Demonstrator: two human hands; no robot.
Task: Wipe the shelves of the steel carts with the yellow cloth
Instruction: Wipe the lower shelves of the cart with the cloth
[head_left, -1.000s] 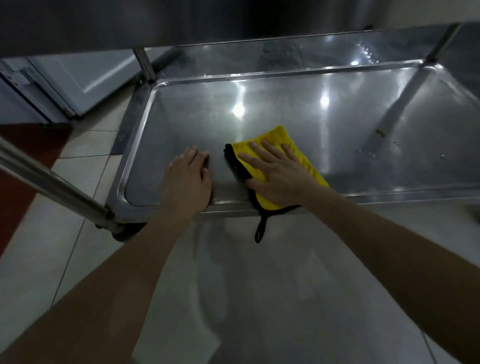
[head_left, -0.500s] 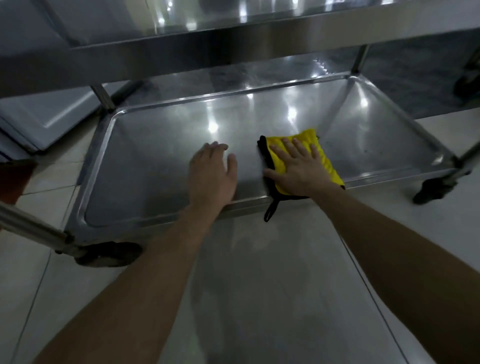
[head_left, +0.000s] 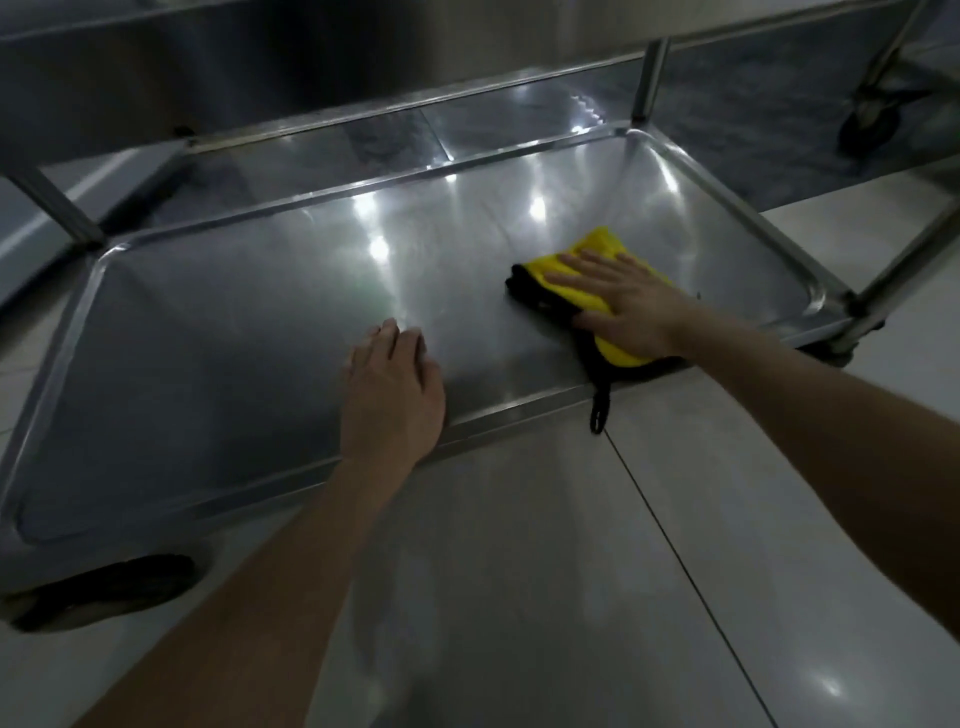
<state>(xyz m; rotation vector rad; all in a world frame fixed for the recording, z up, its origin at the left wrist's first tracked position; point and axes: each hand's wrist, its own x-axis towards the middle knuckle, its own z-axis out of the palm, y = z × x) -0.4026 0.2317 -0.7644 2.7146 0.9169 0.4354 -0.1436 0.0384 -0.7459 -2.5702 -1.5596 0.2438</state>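
The bottom shelf (head_left: 234, 332) of a steel cart is a shallow shiny tray with a raised rim. A folded yellow cloth (head_left: 597, 249) with a black edge and a black hanging loop lies on the shelf's near right part. My right hand (head_left: 628, 306) presses flat on the cloth with straight fingers. Over the near rim, my left hand (head_left: 392, 395) rests palm down on the bare steel, left of the cloth and apart from it.
The cart's upper shelf (head_left: 260, 67) hangs low over the far side. Upright posts stand at the corners (head_left: 649, 78). A black caster (head_left: 104, 587) sits under the near left corner. Another cart's wheel (head_left: 867, 124) is at the far right. Pale floor tiles lie in front.
My right hand has slid the cloth to the right along the shelf. The left hand stays on the near edge. The view has shifted, showing more of the shelf's left end.
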